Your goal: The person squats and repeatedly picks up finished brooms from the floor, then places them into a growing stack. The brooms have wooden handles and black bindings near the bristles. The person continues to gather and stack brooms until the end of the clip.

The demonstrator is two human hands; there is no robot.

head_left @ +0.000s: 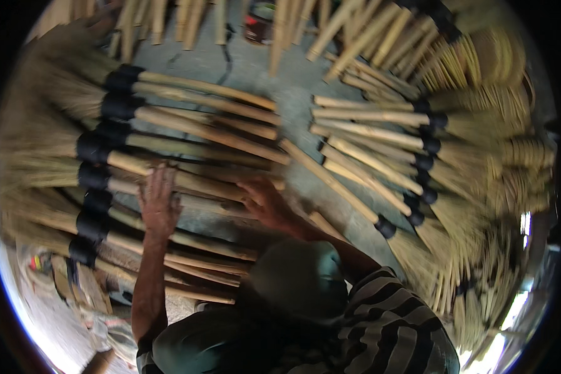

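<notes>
On the concrete floor [293, 93] lie many grass brooms, w/ bamboo handles and black binding at the neck, in two fans: one pile at left [168, 156], one at right [405, 143]. A person in a striped shirt [380, 330] and grey cap [293, 274] bends over the left pile. Left hand [158, 206] rests flat, fingers spread wide, on the handles; it grips nothing, only presses. Right hand [265, 202] lies over the handle ends near the middle gap, fingers curled a little; I cannot tell if it closes around one handle or only touches, the picture is blurred there.

What can go wrong, in my opinion: the handles are round and stacked loose, so if the person leans more weight on the flat left hand, they can roll apart and the hand slips between, maybe pinched. One long broom [336, 187] lies across the gap, very near the right hand; a push there can knock it and disturb the right fan. Bamboo ends also look rough, so splinters are possible w/ bare palms
</notes>
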